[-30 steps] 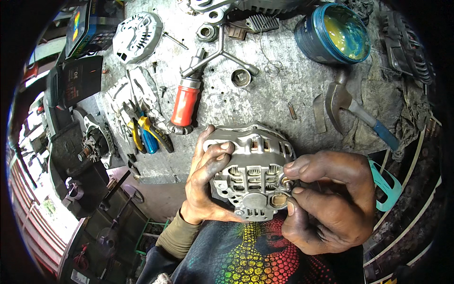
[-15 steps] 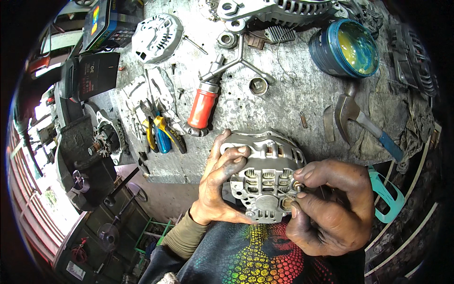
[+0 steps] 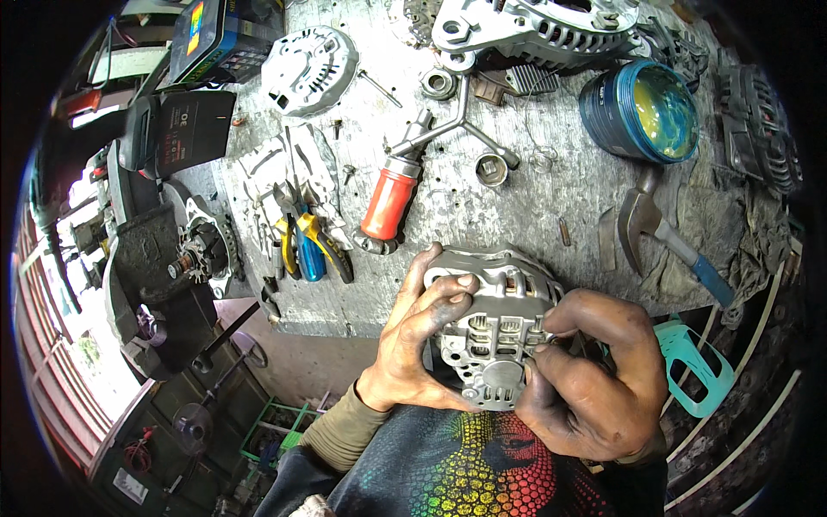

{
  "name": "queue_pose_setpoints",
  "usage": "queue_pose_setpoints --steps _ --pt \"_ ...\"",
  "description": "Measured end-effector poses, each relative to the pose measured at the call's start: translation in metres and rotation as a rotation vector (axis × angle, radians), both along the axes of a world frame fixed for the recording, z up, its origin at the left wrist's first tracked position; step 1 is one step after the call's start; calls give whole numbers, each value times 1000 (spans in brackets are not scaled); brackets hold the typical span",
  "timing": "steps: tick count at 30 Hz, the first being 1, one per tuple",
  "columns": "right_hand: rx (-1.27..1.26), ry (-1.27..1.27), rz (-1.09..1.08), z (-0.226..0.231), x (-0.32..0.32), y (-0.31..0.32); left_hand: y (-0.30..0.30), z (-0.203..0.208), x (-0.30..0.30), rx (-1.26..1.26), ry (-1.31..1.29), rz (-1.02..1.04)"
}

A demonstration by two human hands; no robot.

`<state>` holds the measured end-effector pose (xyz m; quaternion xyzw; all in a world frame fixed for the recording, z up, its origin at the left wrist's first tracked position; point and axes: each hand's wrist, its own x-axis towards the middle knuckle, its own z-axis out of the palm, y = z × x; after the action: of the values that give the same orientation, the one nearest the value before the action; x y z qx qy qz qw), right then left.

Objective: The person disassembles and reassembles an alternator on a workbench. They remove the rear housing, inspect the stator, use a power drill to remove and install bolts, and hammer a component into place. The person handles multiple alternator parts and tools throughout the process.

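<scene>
A silver alternator housing (image 3: 495,323) is held close to my body, just off the front edge of the grey workbench (image 3: 551,172). My left hand (image 3: 422,340) wraps around its left side, fingers over the top rim. At its right side, my right hand (image 3: 594,379) pinches with thumb and forefinger at a small part against the housing; the part itself is hidden by the fingertips. Both hands are black with grease.
On the bench lie an orange-handled driver (image 3: 389,202), blue and yellow pliers (image 3: 306,246), a hammer (image 3: 659,228), a blue grease tub (image 3: 642,112), a three-way socket wrench (image 3: 461,125), a round alternator cover (image 3: 308,71) and another alternator (image 3: 538,30). A teal stool (image 3: 693,366) stands at right.
The view has shifted, so the bench and tools sit further right and lower. My hands keep the housing; the right fingers have moved slightly up its right side.
</scene>
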<state>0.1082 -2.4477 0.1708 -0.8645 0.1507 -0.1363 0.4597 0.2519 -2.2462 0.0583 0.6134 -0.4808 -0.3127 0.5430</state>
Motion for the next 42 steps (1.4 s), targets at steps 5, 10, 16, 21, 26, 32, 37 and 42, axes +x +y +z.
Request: queue_pose_setpoints --steps 5,10,16,21,26,32,37,42 --pt "62 -29 -16 -1 2 -3 -3 2 1 -19 -11 0" --pt "95 -28 -91 -6 -5 1 0 3 3 26 -1 -27" --pt "106 -22 -352 -3 -20 -4 0 12 5 155 -49 -108" --pt "73 202 -501 -53 -23 -35 -7 23 -4 69 -40 -17" --pt "95 100 -351 -101 -7 -39 -1 34 -9 112 -79 18" --pt "-262 67 -402 -67 -18 -26 17 39 -8 86 -161 44" --pt "-74 196 -393 -71 -105 3 29 33 -2 154 415 322" --pt "525 243 -542 -128 -142 73 -1 8 2 128 215 221"
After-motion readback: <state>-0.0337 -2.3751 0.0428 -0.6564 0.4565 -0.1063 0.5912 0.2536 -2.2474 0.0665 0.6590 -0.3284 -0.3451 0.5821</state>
